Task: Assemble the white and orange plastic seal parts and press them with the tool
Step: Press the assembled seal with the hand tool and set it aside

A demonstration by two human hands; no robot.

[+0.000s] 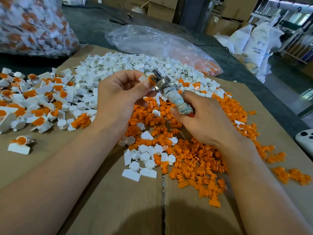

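Cardboard sheet (118, 209) covers the near worktop; both forearms reach out over it.

Loose orange parts (194, 160) lie heaped centre and right on the cardboard. A small cluster of white parts (144, 160) lies at the heap's near-left edge. One assembled seal (20, 144) lies alone, near left.

Right hand (203, 121): fingers curled round the tool (171, 89) by its cloth-wrapped handle, a bit of red showing at the handle's lower end. Metal head points up and left.

Left hand (118, 92): thumb and fingertips pinch a white-and-orange seal (149, 78), held above the piles. The seal's orange face touches the tool's metal head. Whether the head has closed on it, cannot tell.

Left of the hands, a spread of assembled seals (33, 102), white with orange centres. Beyond the hands, a heap of white parts (127, 65).

Farther back, on the dark worktop (94, 26), a clear plastic bag (152, 41) with orange parts in its right end. Far left, a large bag of seals (33, 26), blurred. Cartons (162, 5) and white sacks (254, 41) stand behind.
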